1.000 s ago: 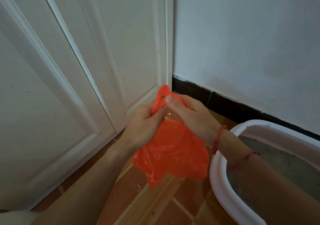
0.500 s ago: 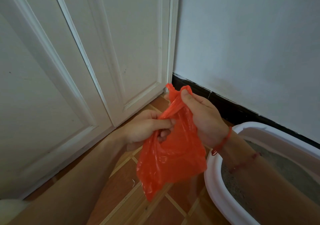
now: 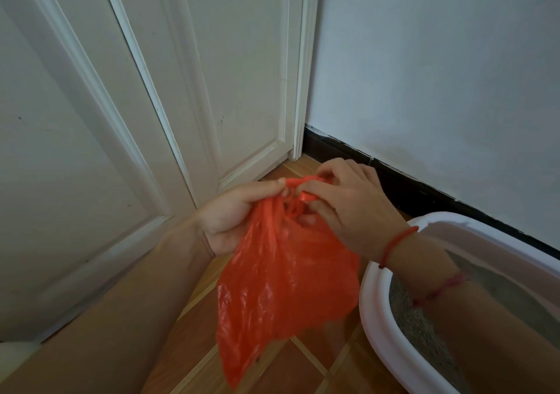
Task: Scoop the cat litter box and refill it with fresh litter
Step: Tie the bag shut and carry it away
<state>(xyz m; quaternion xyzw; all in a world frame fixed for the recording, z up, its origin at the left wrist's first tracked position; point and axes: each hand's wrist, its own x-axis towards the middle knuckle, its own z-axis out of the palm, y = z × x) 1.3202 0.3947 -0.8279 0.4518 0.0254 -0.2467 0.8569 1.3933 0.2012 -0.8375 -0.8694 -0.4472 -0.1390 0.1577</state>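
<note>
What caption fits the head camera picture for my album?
Left hand and right hand grip the twisted handles of the orange bag beside the white litter box.

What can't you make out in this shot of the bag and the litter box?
Head view only.
- Inside the orange bag: crumpled plastic hides any contents.
- The bag's handles: fingers of the left hand and right hand cover them, so a knot cannot be told.
- The litter box: cut off by the right and bottom edges, and the right forearm crosses it; clumps unclear.
</note>
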